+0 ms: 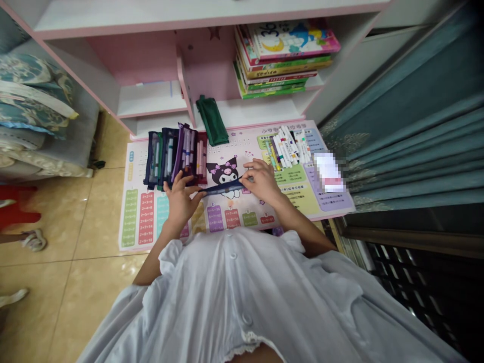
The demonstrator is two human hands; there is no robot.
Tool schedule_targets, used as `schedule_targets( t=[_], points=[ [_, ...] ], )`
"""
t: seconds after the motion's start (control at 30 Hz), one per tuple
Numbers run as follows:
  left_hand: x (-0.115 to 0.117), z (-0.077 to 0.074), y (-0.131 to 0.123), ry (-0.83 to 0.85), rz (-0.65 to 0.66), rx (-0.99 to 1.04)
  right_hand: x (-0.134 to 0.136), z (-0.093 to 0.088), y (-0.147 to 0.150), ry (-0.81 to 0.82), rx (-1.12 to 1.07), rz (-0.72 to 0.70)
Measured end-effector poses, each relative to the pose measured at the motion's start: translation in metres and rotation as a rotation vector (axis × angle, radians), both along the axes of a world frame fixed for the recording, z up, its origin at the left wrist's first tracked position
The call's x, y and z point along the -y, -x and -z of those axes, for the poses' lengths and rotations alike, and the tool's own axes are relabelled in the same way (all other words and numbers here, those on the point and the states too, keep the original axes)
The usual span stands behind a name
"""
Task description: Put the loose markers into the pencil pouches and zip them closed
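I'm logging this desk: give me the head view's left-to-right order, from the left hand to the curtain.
Left hand, dark blue pouch, right hand, pile of loose pens, blurred white rectangle, teal curtain.

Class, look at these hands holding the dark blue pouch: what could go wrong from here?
The loose pens lie near the right hand, so a bump might scatter them. The left hand is close to the row of pouches and might nudge them askew. The dark blue pouch, pinched near its ends, might slip.
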State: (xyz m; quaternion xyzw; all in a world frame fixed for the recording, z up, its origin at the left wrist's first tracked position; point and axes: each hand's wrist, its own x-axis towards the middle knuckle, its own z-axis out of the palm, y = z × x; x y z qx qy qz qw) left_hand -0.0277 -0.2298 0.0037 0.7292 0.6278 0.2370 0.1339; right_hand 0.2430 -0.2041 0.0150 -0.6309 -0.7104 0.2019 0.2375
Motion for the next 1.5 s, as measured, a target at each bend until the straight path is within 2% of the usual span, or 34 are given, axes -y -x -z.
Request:
schedule_targets(
  t=[1.5],
  points=[
    [0.0, -0.004, 0.005, 0.044, -0.021, -0.018, 0.0, -0.003, -0.031, -0.007, -0.022, 0.147]
  ],
)
